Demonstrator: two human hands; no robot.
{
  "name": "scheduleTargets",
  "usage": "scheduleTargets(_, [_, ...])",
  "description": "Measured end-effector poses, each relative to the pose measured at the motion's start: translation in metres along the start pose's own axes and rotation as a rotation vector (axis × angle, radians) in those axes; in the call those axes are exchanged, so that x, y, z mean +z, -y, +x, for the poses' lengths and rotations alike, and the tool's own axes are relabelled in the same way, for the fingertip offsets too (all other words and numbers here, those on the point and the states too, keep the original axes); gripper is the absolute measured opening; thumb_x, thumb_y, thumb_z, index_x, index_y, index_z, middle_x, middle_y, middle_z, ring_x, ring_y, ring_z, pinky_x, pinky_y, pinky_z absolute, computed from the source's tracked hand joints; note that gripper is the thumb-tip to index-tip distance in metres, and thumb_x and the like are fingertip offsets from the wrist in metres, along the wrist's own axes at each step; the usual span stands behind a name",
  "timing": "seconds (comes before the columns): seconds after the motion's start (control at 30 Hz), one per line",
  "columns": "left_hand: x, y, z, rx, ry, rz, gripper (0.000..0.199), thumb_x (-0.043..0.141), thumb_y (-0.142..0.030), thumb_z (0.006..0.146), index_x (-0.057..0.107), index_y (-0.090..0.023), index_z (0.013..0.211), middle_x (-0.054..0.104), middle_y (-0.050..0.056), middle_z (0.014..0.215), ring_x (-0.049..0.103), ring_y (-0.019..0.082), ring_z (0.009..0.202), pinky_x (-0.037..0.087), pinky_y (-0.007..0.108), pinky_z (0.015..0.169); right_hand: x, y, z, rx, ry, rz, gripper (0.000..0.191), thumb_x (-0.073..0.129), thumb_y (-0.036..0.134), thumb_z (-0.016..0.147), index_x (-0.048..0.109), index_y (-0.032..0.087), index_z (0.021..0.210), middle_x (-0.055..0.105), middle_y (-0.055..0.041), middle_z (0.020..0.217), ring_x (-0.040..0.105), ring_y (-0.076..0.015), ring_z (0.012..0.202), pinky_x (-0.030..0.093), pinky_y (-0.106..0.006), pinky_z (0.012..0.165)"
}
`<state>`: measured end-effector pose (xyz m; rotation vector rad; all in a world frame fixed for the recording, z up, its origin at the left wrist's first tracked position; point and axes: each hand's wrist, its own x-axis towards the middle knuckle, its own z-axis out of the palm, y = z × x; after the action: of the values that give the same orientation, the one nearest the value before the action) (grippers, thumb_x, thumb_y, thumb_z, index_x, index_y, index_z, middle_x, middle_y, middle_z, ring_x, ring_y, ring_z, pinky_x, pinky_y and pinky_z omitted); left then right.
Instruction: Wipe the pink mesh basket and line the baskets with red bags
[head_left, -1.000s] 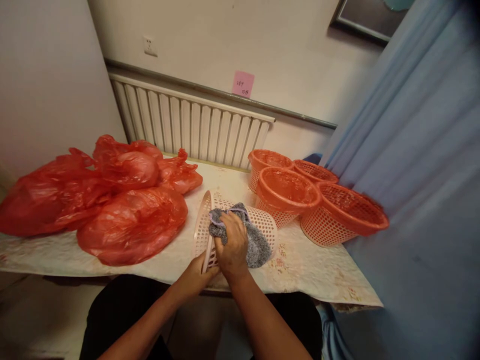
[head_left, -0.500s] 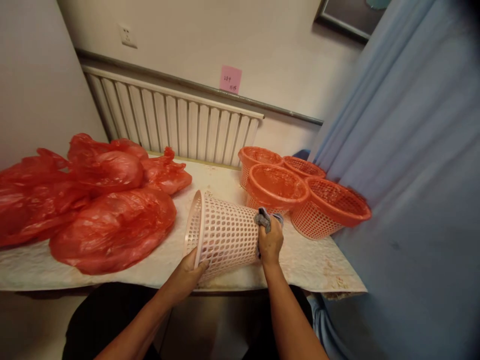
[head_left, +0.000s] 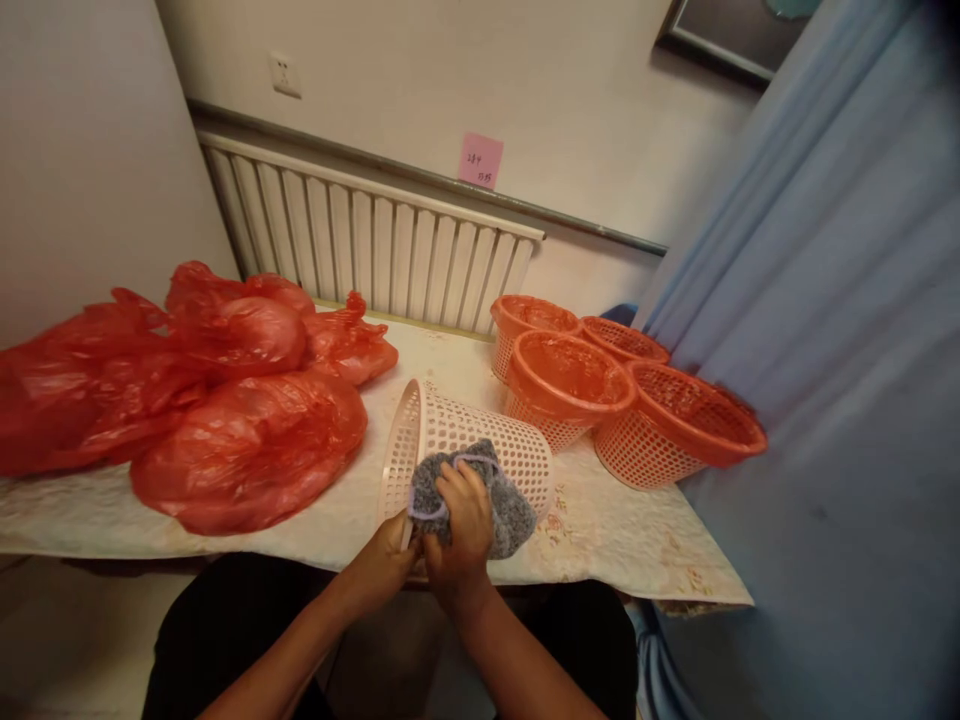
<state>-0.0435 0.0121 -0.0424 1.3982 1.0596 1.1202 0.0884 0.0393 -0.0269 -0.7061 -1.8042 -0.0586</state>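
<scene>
A white perforated plastic wastebasket (head_left: 487, 425) lies on its side at the front of the table, its mouth facing left. My left hand (head_left: 386, 560) is closed on the near edge of its rim. Spread over the basket's side is a grey cloth (head_left: 514, 515) with a pale purple border. My right hand (head_left: 465, 520) presses this cloth against the basket, fingers bent over it. The cloth hides part of the lattice, and the basket's inside shows only through its holes and mouth.
Several crumpled red plastic bags (head_left: 247, 450) fill the table's left side. Several baskets lined with red bags (head_left: 574, 370) stand at the back right, close to the blue curtain (head_left: 847, 300). A white radiator (head_left: 375, 235) runs along the wall behind the patterned tablecloth (head_left: 637, 545).
My right hand has moved left with the cloth, from the basket's base onto its side near the rim. The cloth is now spread wider. My left hand still holds the rim.
</scene>
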Motion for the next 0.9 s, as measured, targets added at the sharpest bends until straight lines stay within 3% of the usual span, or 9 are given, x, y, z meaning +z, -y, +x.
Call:
scheduleTargets(0.17, [-0.004,0.023,-0.007,0.095,0.067,0.093,0.047,0.048,-0.048,0.093,0.062,-0.017,0.125,0.063,0.011,0.131,0.055,0.029,0.125,0.035,0.046,0.112,0.007,-0.009,0.053,0.042,0.032,-0.024,0.042,0.049,0.014,0.084,0.055,0.017,0.125,0.064,-0.0091,0.123,0.05,-0.0247,0.127,0.042,-0.047,0.106])
scheduleTargets(0.27, [-0.005,0.029,-0.008,0.11,0.076,0.114,0.042,0.049,-0.044,0.093,0.064,-0.019,0.123,0.065,0.01,0.129,0.055,0.029,0.125,0.033,0.048,0.114,0.01,-0.015,0.066,0.097,0.069,-0.035,0.043,0.049,0.013,0.082,0.057,0.018,0.123,0.065,-0.0077,0.122,0.05,-0.0235,0.126,0.042,-0.045,0.106])
scheduleTargets(0.4, [-0.004,0.006,0.0,0.039,0.071,0.008,0.048,0.057,-0.044,0.089,0.058,-0.019,0.13,0.065,0.01,0.128,0.057,0.029,0.122,0.04,0.046,0.11,0.009,-0.01,0.059,0.129,0.084,-0.039,0.046,0.049,0.011,0.079,0.058,0.018,0.124,0.064,-0.0072,0.123,0.048,-0.0232,0.128,0.04,-0.045,0.107])
scheduleTargets(0.47, [-0.001,-0.012,0.008,0.026,0.003,-0.049,0.057,0.06,-0.045,0.086,0.051,-0.017,0.135,0.063,0.013,0.129,0.058,0.03,0.121,0.043,0.046,0.107,0.008,-0.005,0.053,0.132,0.085,-0.036,0.046,0.049,0.011,0.079,0.058,0.018,0.123,0.064,-0.0072,0.123,0.048,-0.0231,0.128,0.04,-0.045,0.107])
scheduleTargets(0.6, [0.004,-0.035,0.023,0.075,-0.129,-0.07,0.06,0.06,-0.042,0.085,0.048,-0.012,0.136,0.06,0.015,0.133,0.054,0.031,0.126,0.038,0.047,0.111,0.004,-0.01,0.049,0.122,0.099,-0.043,0.045,0.05,0.011,0.079,0.058,0.016,0.123,0.063,-0.0085,0.125,0.047,-0.0232,0.129,0.039,-0.044,0.108])
scheduleTargets(0.73, [0.006,-0.034,0.02,0.032,-0.109,-0.048,0.057,0.056,-0.036,0.085,0.047,-0.013,0.136,0.058,0.014,0.136,0.052,0.03,0.127,0.037,0.046,0.112,-0.007,-0.054,0.057,0.217,0.109,-0.115,0.043,0.051,0.013,0.08,0.061,0.016,0.121,0.064,-0.0096,0.122,0.05,-0.0231,0.123,0.038,-0.044,0.108])
scheduleTargets(0.9, [0.005,-0.029,0.012,0.029,-0.072,0.028,0.054,0.053,-0.034,0.087,0.047,-0.015,0.137,0.056,0.012,0.139,0.047,0.029,0.132,0.032,0.046,0.115,-0.043,-0.122,0.052,0.465,0.017,-0.268,0.036,0.048,0.018,0.08,0.065,0.016,0.111,0.067,-0.01,0.109,0.056,-0.023,0.106,0.043,-0.04,0.098])
